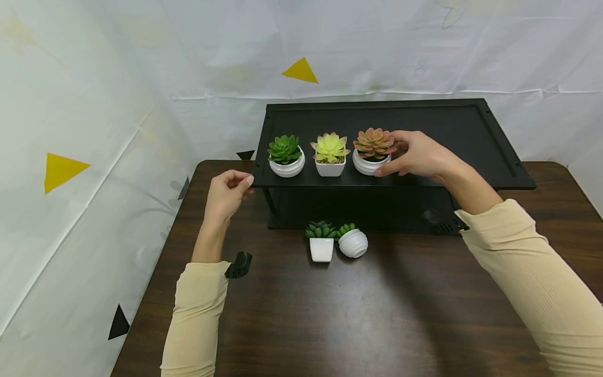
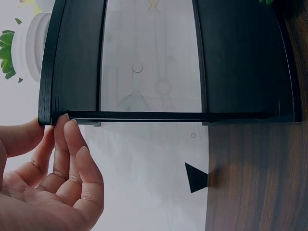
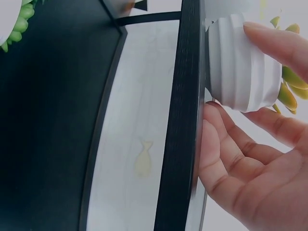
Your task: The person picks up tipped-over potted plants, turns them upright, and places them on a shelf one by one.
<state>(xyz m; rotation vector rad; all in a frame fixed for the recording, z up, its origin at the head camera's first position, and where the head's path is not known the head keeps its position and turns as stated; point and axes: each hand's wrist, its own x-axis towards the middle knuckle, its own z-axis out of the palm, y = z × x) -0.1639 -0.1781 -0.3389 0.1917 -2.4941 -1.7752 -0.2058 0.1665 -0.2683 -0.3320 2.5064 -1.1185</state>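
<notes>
A black two-tier shelf (image 1: 438,131) stands on the table. At its front left corner my left hand (image 1: 225,196) pinches the edge of the top board, thumb above and fingertips at the side. My right hand (image 1: 419,154) grips a reddish succulent (image 1: 373,142) in a round ribbed white pot (image 3: 243,62) on the top board, thumb on the near side. To its left are a yellow-green succulent (image 1: 330,146) in a square white pot and a green succulent (image 1: 285,150) in a round white pot.
On the table before the shelf stands a dark green succulent (image 1: 322,246) in a square white pot. Beside it a round white pot (image 1: 353,243) lies tilted, its green plant pointing left. A white sheet (image 1: 226,57) hangs behind the dark wooden table (image 1: 282,314).
</notes>
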